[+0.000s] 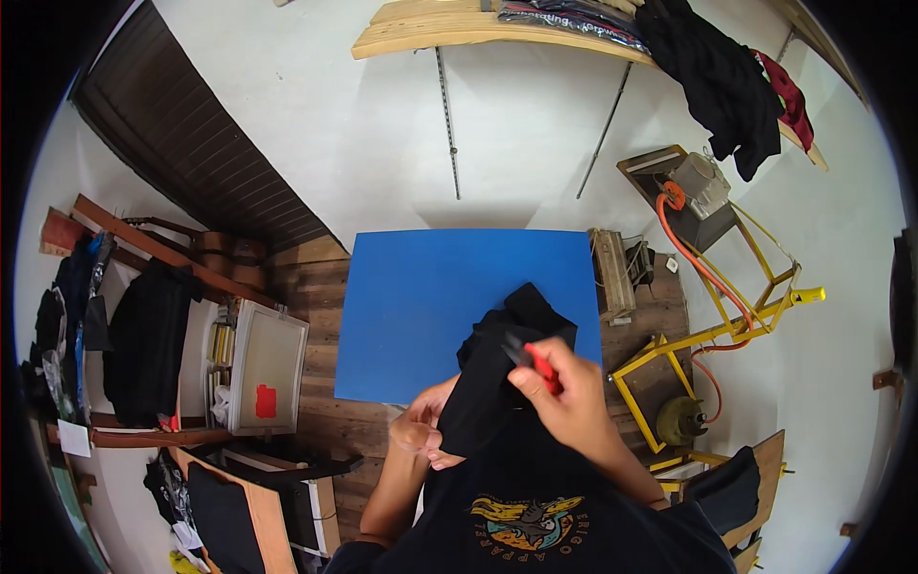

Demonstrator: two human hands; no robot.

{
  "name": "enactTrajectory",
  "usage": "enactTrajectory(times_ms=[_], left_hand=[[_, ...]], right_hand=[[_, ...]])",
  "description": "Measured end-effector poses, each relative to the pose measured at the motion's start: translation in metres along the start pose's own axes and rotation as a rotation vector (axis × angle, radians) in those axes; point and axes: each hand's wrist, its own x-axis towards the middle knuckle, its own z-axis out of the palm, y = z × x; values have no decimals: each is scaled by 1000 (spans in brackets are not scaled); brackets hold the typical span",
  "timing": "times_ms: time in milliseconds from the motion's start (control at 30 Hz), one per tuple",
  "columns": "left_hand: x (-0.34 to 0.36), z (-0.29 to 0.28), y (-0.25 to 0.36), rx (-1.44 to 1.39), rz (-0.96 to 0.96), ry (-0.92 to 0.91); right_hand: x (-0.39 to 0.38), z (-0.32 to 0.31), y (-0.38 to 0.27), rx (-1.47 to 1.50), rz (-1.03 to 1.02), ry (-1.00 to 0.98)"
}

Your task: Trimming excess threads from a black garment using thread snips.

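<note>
Both hands were occupied: the left hand (421, 428) pinched the lower left end of a black cloth (478, 392), fingers folded over its edge, and the right hand (571, 394) was clenched around a red-handled tool (541, 366). Largest near them was the blue table (421, 306), a flat rectangle directly in front of the person. Above and beyond it, a wooden shelf (430, 27) ran along the white wall, and a smaller wooden crate (612, 273) stood just beside the table's right edge. Next in size came the cloth, bunched and overlapping the table's near right part; its long axis ran diagonally, from the left hand at the lower left up toward the upper right, where the far end lay on the blue surface. Smallest was the tool, in front of the cloth's middle as seen from above. Its long axis slanted the other way, the red handles toward the right palm and the dark tip pointing up and left; whether that tip touched the fabric, I could not tell.
</note>
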Motion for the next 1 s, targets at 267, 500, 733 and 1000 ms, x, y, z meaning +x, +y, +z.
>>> enactTrajectory(times_ms=[267,500,733,1000], left_hand=[[11,22,2,-36,-54,122],[3,16,15,507,-147,631],[53,25,13,1500,21,503],[69,26,1,897,-101,794]], right_hand=[[58,-23,56,742,739,-452],[65,-26,54,869,453,-258],[72,-26,42,662,372,-187],[73,-35,57,553,226,-57]])
